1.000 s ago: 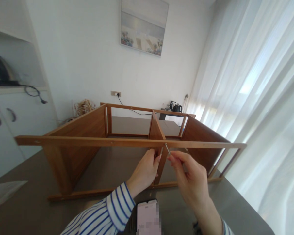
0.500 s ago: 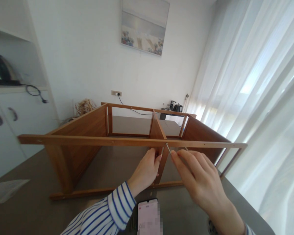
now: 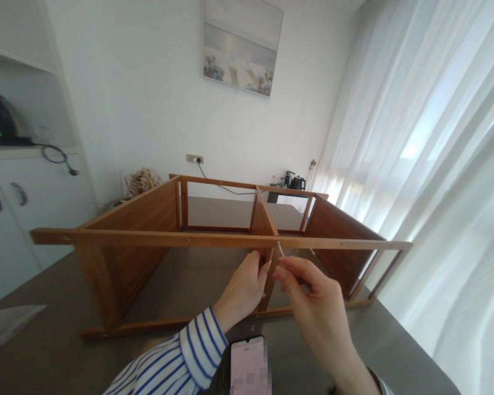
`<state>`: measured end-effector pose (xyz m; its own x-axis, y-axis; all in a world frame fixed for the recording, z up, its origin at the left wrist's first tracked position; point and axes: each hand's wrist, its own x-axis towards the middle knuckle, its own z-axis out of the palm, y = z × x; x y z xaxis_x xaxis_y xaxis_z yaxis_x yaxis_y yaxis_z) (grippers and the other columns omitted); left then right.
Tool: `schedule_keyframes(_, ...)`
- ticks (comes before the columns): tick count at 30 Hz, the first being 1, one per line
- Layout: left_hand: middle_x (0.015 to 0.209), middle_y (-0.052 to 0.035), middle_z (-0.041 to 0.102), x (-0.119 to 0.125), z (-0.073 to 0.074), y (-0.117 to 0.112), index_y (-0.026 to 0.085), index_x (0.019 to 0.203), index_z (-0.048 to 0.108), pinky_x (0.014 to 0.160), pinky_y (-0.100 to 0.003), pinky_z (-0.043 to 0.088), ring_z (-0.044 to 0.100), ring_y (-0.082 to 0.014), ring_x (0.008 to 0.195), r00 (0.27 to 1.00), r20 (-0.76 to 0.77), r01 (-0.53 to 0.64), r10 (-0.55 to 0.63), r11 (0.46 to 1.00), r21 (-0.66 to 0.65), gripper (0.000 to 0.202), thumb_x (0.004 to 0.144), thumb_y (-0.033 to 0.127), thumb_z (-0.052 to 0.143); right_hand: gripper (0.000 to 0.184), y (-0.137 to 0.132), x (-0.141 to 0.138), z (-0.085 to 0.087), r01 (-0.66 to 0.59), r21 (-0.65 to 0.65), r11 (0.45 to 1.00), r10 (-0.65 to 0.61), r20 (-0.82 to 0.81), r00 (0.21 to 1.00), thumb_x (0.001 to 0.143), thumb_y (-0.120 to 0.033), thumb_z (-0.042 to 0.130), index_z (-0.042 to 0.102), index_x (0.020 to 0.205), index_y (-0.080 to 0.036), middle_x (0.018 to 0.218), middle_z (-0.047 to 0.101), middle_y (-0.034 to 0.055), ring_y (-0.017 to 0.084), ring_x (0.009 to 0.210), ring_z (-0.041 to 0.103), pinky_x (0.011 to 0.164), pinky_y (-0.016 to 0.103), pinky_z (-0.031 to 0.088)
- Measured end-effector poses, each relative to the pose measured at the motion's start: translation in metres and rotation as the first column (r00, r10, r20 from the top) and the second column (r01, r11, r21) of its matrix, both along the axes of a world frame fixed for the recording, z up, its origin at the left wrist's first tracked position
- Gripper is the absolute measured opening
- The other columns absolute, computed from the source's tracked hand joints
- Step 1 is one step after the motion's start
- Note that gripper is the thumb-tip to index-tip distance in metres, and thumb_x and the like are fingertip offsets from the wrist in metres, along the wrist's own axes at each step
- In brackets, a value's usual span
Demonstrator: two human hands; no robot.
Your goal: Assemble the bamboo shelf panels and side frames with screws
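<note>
A brown wooden shelf frame (image 3: 140, 238) lies on its side on the table. My left hand (image 3: 247, 280) is closed around the edge of its middle shelf board, just below the near rail; some fingers are hidden behind the wood. Between the thumb and forefinger of my right hand (image 3: 313, 296) is a thin metal hex key (image 3: 280, 249). The key's upper end meets the near rail where the middle board joins it. Below my hands lies a phone (image 3: 247, 362) with its screen lit.
The grey-brown table (image 3: 313, 351) carries the frame. A clear plastic bag (image 3: 12, 323) lies at the left. White cabinets (image 3: 28, 219) with a kettle (image 3: 0, 118) stand on the left, sheer curtains (image 3: 444, 137) on the right. Behind are dried plants (image 3: 142, 181) and a black kettle (image 3: 297, 182).
My right hand has swung left and turned, bringing the hex key's lower end closer to the middle board. My left hand keeps its hold on the shelf frame.
</note>
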<state>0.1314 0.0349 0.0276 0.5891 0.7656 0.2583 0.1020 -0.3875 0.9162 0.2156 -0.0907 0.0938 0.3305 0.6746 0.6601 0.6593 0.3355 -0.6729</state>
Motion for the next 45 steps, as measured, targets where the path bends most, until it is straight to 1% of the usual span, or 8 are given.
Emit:
schedule_keyframes(4,0.102,-0.0103,0.058,0.000,0.000,0.000,0.019,0.100,0.050,0.048,-0.027,0.055,0.063,-0.0216,0.082,1.000,-0.010,-0.006,0.006,1.000,-0.008,0.034,0.088,0.049,0.037,0.020,0.000,0.006,-0.007,-0.045,-0.008,0.999,0.044,-0.064,0.997,0.084,-0.026,0.060,0.069,0.102,-0.021,0.089,0.073,0.0028,0.017,0.076,0.070,0.064,0.024,0.058)
schedule_keyframes(10,0.100,-0.0093,0.056,0.000,0.002,-0.001,0.020,0.099,0.049,0.048,-0.027,0.056,0.062,-0.0208,0.081,1.000,-0.014,-0.009,0.009,1.000,0.022,0.034,0.089,0.049,0.035,0.032,-0.006,0.021,-0.007,-0.081,-0.065,0.995,0.091,0.166,0.982,0.087,-0.023,0.056,0.061,0.119,-0.023,0.106,0.070,0.0036,0.018,0.093,0.067,0.082,0.030,0.056)
schedule_keyframes(18,0.106,-0.0110,0.054,-0.001,0.002,-0.002,0.019,0.102,0.048,0.047,-0.027,0.057,0.062,-0.0217,0.084,1.000,-0.017,-0.004,0.004,1.000,0.014,0.034,0.089,0.047,0.035,0.021,-0.003,0.023,0.004,-0.024,0.053,0.998,-0.004,0.471,0.882,0.089,-0.020,0.055,0.063,0.108,-0.019,0.093,0.069,0.0052,0.017,0.084,0.064,0.078,0.032,0.051)
schedule_keyframes(22,0.107,-0.0114,0.055,-0.001,0.002,-0.001,0.019,0.103,0.049,0.049,-0.027,0.056,0.062,-0.0227,0.087,1.000,-0.022,0.006,-0.006,1.000,0.000,0.032,0.088,0.045,0.037,0.017,-0.003,0.017,0.006,0.002,0.057,0.998,-0.022,0.350,0.937,0.086,-0.019,0.058,0.063,0.102,-0.019,0.098,0.066,0.0065,0.017,0.089,0.061,0.078,0.030,0.050)
schedule_keyframes(27,0.108,-0.0122,0.056,-0.001,0.003,-0.001,0.019,0.103,0.048,0.050,-0.028,0.056,0.061,-0.0236,0.088,1.000,-0.030,0.004,-0.004,1.000,0.011,0.035,0.089,0.048,0.036,0.009,-0.002,0.007,0.009,0.013,-0.009,1.000,-0.012,0.121,0.993,0.085,-0.024,0.059,0.063,0.091,-0.019,0.079,0.066,0.0018,0.014,0.073,0.061,0.067,0.026,0.049)
schedule_keyframes(38,0.100,-0.0096,0.054,0.001,0.000,0.000,0.019,0.101,0.047,0.045,-0.024,0.055,0.061,-0.0187,0.077,0.998,-0.049,-0.032,0.033,0.999,0.029,0.033,0.089,0.048,0.036,0.013,0.007,0.005,0.003,-0.095,0.042,0.995,0.102,-0.246,0.964,0.090,-0.031,0.053,0.058,0.097,-0.022,0.083,0.069,0.0023,0.014,0.070,0.065,0.065,0.027,0.053)
schedule_keyframes(41,0.100,-0.0094,0.053,0.000,0.001,-0.001,0.019,0.098,0.047,0.046,-0.025,0.056,0.061,-0.0191,0.078,0.998,-0.049,-0.030,0.031,0.999,0.028,0.033,0.089,0.048,0.035,0.012,0.006,0.010,0.000,-0.051,0.064,0.997,0.058,-0.111,0.992,0.091,-0.027,0.053,0.057,0.101,-0.023,0.085,0.069,0.0023,0.014,0.073,0.065,0.066,0.027,0.053)
schedule_keyframes(45,0.098,-0.0085,0.052,0.000,0.002,0.000,0.019,0.099,0.047,0.045,-0.024,0.055,0.060,-0.0191,0.078,0.999,-0.043,-0.029,0.031,0.998,0.048,0.031,0.089,0.046,0.035,0.015,0.004,0.020,0.001,0.022,0.200,0.980,-0.099,0.382,0.919,0.089,-0.016,0.054,0.061,0.103,-0.020,0.092,0.068,0.0052,0.016,0.081,0.062,0.072,0.029,0.050)
